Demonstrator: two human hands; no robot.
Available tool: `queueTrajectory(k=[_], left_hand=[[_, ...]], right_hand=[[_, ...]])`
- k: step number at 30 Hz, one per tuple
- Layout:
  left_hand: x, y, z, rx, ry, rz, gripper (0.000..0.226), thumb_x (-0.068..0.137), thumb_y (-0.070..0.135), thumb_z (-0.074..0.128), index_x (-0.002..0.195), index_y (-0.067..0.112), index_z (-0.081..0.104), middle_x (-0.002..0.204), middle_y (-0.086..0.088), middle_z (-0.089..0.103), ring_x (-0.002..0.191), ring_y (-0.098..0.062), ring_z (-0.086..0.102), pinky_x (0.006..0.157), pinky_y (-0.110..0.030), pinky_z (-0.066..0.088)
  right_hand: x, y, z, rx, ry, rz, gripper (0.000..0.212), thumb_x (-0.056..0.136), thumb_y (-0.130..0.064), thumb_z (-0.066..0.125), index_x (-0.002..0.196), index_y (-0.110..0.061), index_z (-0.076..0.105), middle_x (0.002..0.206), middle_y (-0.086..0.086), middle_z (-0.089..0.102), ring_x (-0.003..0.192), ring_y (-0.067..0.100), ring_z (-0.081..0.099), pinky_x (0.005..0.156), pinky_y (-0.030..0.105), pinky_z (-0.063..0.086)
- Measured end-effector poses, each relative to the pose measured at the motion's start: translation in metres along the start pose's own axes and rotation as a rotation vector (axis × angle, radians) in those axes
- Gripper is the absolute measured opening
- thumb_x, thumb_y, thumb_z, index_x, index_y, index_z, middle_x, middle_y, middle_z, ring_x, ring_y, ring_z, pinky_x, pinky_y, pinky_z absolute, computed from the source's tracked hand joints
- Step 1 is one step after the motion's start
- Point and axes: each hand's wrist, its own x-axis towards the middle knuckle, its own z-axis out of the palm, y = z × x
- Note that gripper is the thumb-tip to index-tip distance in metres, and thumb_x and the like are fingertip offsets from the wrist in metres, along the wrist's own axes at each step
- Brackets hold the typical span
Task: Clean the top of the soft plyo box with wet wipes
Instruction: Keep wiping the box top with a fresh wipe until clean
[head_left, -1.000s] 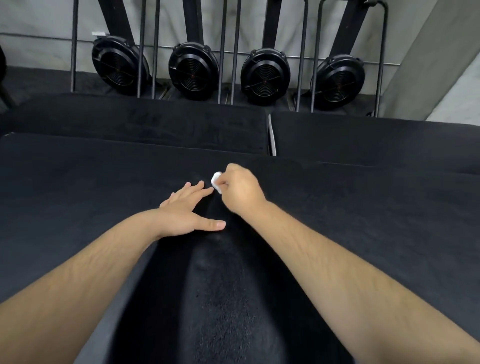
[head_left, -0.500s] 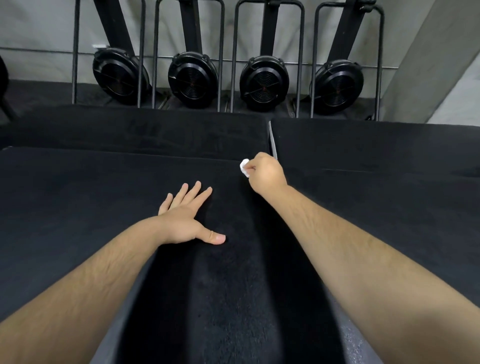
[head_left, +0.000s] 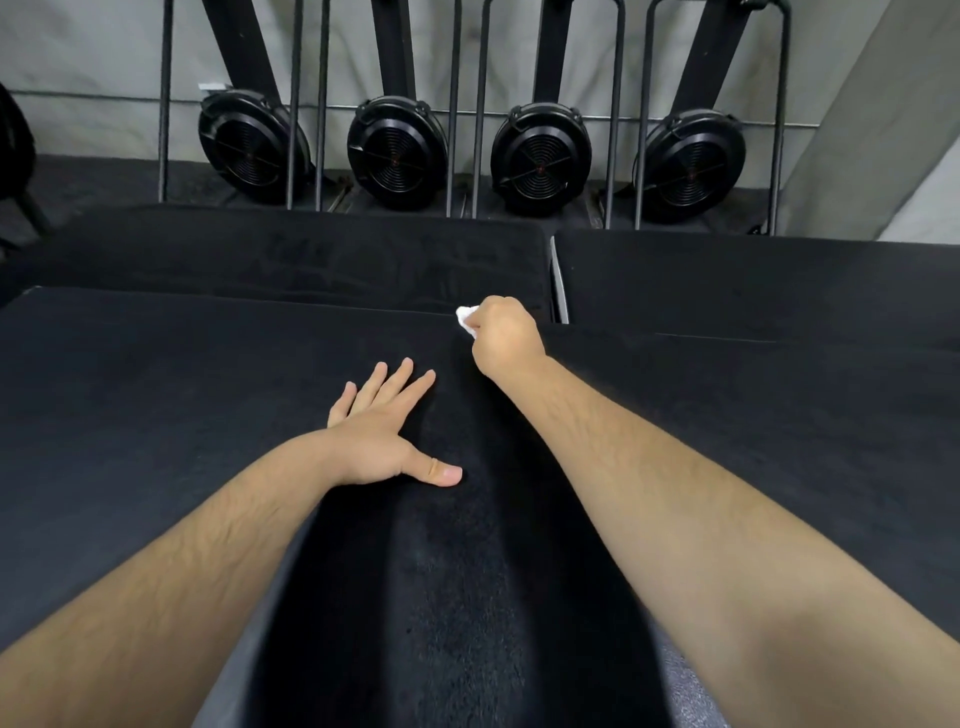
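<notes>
The black soft plyo box (head_left: 156, 415) fills the lower view, its top stretching out in front of me. My right hand (head_left: 506, 335) grips a small white wet wipe (head_left: 465, 317) in a fist and holds it on the box top at the far edge. Only a bit of the wipe shows past the knuckles. My left hand (head_left: 384, 431) rests flat on the box top, fingers straight and spread, nearer to me and left of the right hand.
Two more black padded boxes (head_left: 311, 254) (head_left: 753, 280) sit behind, split by a narrow gap. Several upright rowing machines with round black flywheels (head_left: 395, 150) stand along the grey wall. A grey pillar (head_left: 883, 130) rises at the right.
My right hand has slid the wipe away from me, from beside the left fingertips out to the far edge of the box. The left hand has stayed flat in place.
</notes>
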Motion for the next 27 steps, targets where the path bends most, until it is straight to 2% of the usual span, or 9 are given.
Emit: queueTrajectory(k=[1,5,7,10,12,14,22,25,27], left_hand=[[0.0,0.0,0.0,-0.002,0.003,0.0,0.127,0.059,0.077,0.074,0.154,0.049,-0.004,0.158,0.025,-0.025,0.141,-0.001,-0.035,0.116,-0.037,-0.024],[0.001,-0.002,0.004,-0.007,0.02,0.006,0.128,0.058,0.078,0.075,0.154,0.049,-0.004,0.158,0.026,-0.024,0.14,0.0,-0.036,0.117,-0.037,-0.024],[0.001,-0.003,0.004,-0.009,0.02,0.009,0.129,0.057,0.078,0.075,0.155,0.049,-0.004,0.158,0.025,-0.025,0.14,0.0,-0.037,0.117,-0.037,-0.024],[0.0,-0.002,0.004,-0.008,0.027,0.014,0.128,0.058,0.078,0.075,0.155,0.047,-0.004,0.159,0.025,-0.024,0.141,-0.001,-0.036,0.117,-0.038,-0.024],[0.0,-0.002,0.004,-0.008,0.024,0.015,0.129,0.058,0.078,0.075,0.155,0.047,-0.004,0.159,0.024,-0.024,0.141,-0.001,-0.036,0.117,-0.038,-0.024],[0.0,-0.002,0.003,-0.016,0.015,0.013,0.13,0.057,0.078,0.075,0.155,0.047,-0.004,0.159,0.024,-0.024,0.141,-0.001,-0.036,0.117,-0.039,-0.024],[-0.004,0.002,0.0,-0.04,0.04,-0.014,0.137,0.056,0.074,0.079,0.158,0.037,-0.004,0.161,0.023,-0.018,0.143,0.0,-0.03,0.119,-0.037,-0.02],[-0.016,0.002,-0.001,0.025,0.07,-0.019,0.14,0.057,0.082,0.072,0.159,0.029,-0.007,0.164,0.014,-0.019,0.146,-0.005,-0.027,0.12,-0.036,-0.017],[-0.025,-0.002,-0.004,0.121,0.095,-0.027,0.14,0.057,0.089,0.062,0.159,0.025,-0.008,0.164,0.009,-0.02,0.147,-0.01,-0.026,0.121,-0.037,-0.015]], right_hand=[[-0.007,0.001,0.0,-0.03,0.004,-0.039,0.038,0.091,0.001,0.05,0.126,-0.006,0.063,0.126,0.012,0.058,0.098,0.029,0.059,0.078,0.034,0.047],[-0.051,0.02,0.032,-0.224,0.138,-0.365,0.032,0.094,-0.003,0.051,0.121,-0.01,0.067,0.126,0.013,0.06,0.114,0.031,0.056,0.093,0.04,0.049],[-0.056,0.018,0.037,-0.267,0.116,-0.394,0.041,0.095,-0.001,0.05,0.133,-0.012,0.058,0.138,0.01,0.054,0.123,0.029,0.053,0.1,0.041,0.048],[-0.031,-0.002,0.013,-0.338,-0.107,-0.28,0.062,0.101,-0.005,0.043,0.158,-0.022,0.028,0.162,0.003,0.031,0.142,0.028,0.04,0.114,0.041,0.037],[-0.021,-0.013,0.0,-0.39,-0.182,-0.254,0.079,0.096,0.001,0.052,0.161,-0.026,0.016,0.165,0.003,0.023,0.143,0.03,0.039,0.113,0.041,0.04],[-0.016,-0.016,0.0,-0.467,-0.175,-0.305,0.089,0.09,0.007,0.055,0.161,-0.027,0.013,0.165,0.002,0.023,0.141,0.03,0.041,0.109,0.04,0.044],[-0.067,-0.004,0.013,-0.473,-0.184,-0.325,0.091,0.09,0.004,0.058,0.161,-0.03,0.013,0.166,0.002,0.021,0.139,0.031,0.043,0.107,0.042,0.046],[-0.103,-0.002,0.014,-0.45,-0.184,-0.338,0.08,0.091,0.002,0.057,0.159,-0.026,0.023,0.163,0.004,0.027,0.136,0.031,0.046,0.105,0.042,0.048],[-0.121,0.001,0.019,-0.438,-0.212,-0.348,0.081,0.092,-0.002,0.057,0.16,-0.027,0.02,0.165,0.004,0.021,0.139,0.031,0.043,0.105,0.044,0.048]])
